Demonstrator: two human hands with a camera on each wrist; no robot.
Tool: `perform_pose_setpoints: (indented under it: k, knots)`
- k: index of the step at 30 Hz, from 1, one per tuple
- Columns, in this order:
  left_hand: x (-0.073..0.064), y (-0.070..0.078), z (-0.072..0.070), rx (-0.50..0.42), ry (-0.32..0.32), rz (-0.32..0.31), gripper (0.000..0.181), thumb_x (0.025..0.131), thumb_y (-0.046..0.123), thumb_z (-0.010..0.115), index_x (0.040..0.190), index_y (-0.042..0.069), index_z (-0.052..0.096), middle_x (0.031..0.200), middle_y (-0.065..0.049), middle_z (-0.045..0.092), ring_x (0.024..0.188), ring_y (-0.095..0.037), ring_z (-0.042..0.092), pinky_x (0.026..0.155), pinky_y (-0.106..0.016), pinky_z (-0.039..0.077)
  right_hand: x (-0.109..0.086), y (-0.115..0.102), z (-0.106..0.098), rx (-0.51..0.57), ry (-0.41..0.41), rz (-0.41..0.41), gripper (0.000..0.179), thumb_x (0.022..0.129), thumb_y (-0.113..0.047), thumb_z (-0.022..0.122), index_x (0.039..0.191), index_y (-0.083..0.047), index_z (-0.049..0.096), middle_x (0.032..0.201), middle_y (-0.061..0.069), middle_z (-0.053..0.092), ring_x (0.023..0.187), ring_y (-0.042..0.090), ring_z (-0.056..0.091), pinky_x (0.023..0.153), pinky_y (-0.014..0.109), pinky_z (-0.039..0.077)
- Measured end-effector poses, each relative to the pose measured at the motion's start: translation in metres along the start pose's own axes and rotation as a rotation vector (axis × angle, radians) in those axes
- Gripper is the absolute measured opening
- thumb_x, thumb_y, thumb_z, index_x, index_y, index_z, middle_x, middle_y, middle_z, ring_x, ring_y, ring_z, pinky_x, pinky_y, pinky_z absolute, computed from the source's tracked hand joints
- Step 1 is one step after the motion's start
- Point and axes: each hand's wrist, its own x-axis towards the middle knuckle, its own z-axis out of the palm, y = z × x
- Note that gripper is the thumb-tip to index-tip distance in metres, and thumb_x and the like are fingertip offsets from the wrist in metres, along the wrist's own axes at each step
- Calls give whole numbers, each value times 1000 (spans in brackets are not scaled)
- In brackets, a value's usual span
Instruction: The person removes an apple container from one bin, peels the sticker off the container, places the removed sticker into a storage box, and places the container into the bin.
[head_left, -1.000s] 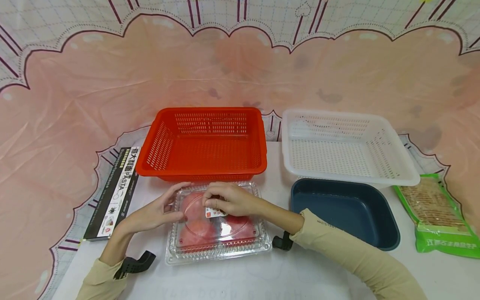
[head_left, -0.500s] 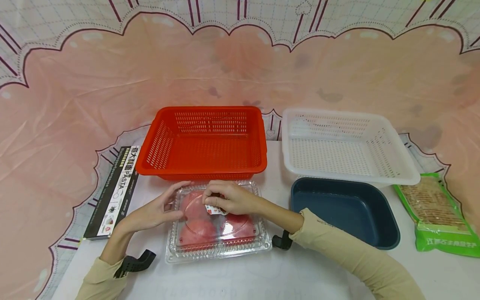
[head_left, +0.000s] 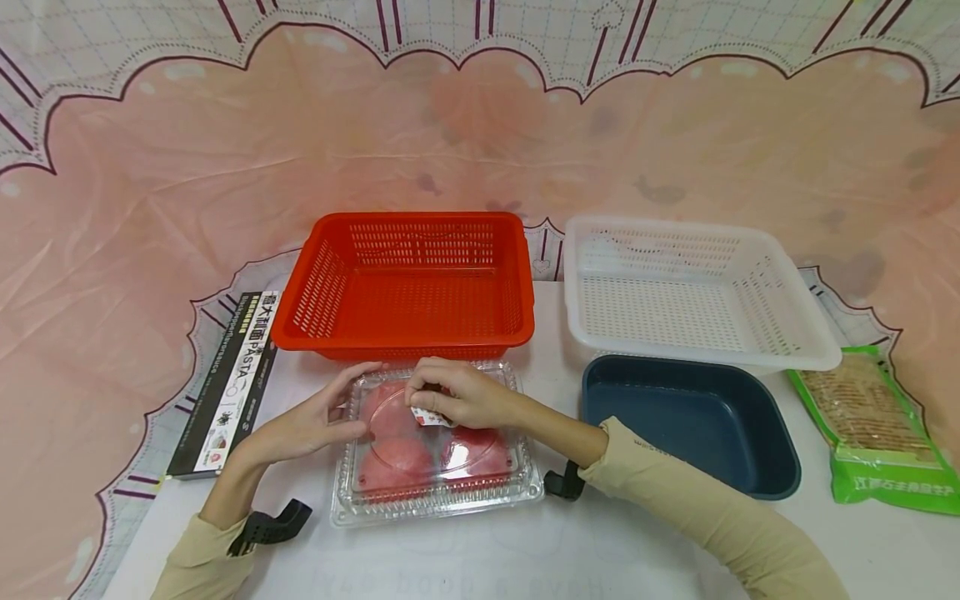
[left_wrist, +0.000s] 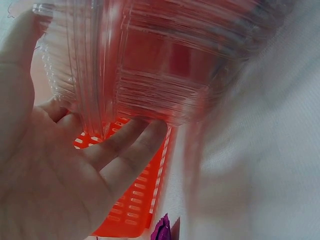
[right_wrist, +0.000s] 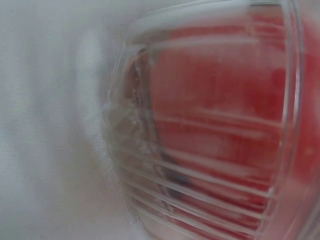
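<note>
A clear plastic clamshell box [head_left: 348,500] lies on the table in front of the red basket, with several round red fruits [head_left: 395,464] inside that look like tomatoes. My left hand [head_left: 303,429] holds the box at its left side. In the left wrist view its thumb touches one edge and the fingers lie against the ribbed wall. Over the lid, my right hand [head_left: 468,398] pinches a small white sticker with red print [head_left: 429,417]; part of it is hidden under the fingers. The right wrist view shows the box wall [right_wrist: 200,125] up close, without the hand.
Behind the box stand a red basket [head_left: 405,348] and a white basket [head_left: 697,356]. A dark blue basin [head_left: 750,450] is at the right, beside a green food packet [head_left: 873,425]. A black pasta box [head_left: 225,383] lies at the left.
The sticker under my right fingers has tilted up and more of it is bent, while the right hand has shifted very slightly. My left hand and the box stay put.
</note>
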Motion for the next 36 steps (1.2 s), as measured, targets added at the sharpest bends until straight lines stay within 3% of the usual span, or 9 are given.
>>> perform_pose_setpoints:
  k: [6, 14, 23, 32, 36]
  knots:
    - [0, 1, -1, 10, 2, -11, 76, 92, 16, 65, 152, 28, 20, 151, -13, 29, 123, -26, 44, 97, -22, 46, 0, 0, 0, 40, 23, -5, 9, 97, -9, 57, 97, -4, 63, 95, 5, 62, 88, 9, 52, 83, 17, 49]
    - [0, 2, -1, -18, -14, 12, 74, 93, 14, 63, 152, 24, 20, 150, -15, 30, 117, -7, 50, 95, -21, 49, 1, -1, -3, 198, 53, -20, 7, 98, -6, 53, 97, 0, 57, 88, 9, 55, 78, 5, 48, 69, 18, 46]
    - [1, 0, 1, -54, -19, 31, 75, 92, 11, 63, 153, 22, 20, 149, -17, 30, 114, -6, 52, 93, -22, 51, -2, -2, -9, 290, 51, -13, 6, 98, -1, 51, 99, 0, 57, 93, 13, 55, 83, 8, 49, 73, 19, 46]
    - [0, 1, 1, -39, -9, 7, 75, 92, 14, 64, 152, 23, 21, 144, -17, 36, 114, -7, 51, 93, -21, 50, -30, -16, -29, 370, 7, 14, 13, 99, -14, 52, 100, -2, 55, 98, 16, 56, 89, 10, 51, 76, 24, 50]
    - [0, 1, 0, -34, -6, 2, 75, 92, 14, 64, 152, 24, 21, 143, -17, 37, 114, -3, 50, 94, -20, 49, -46, -17, -43, 388, -9, 14, 18, 100, -18, 51, 100, -1, 54, 91, 15, 53, 81, 10, 51, 70, 26, 50]
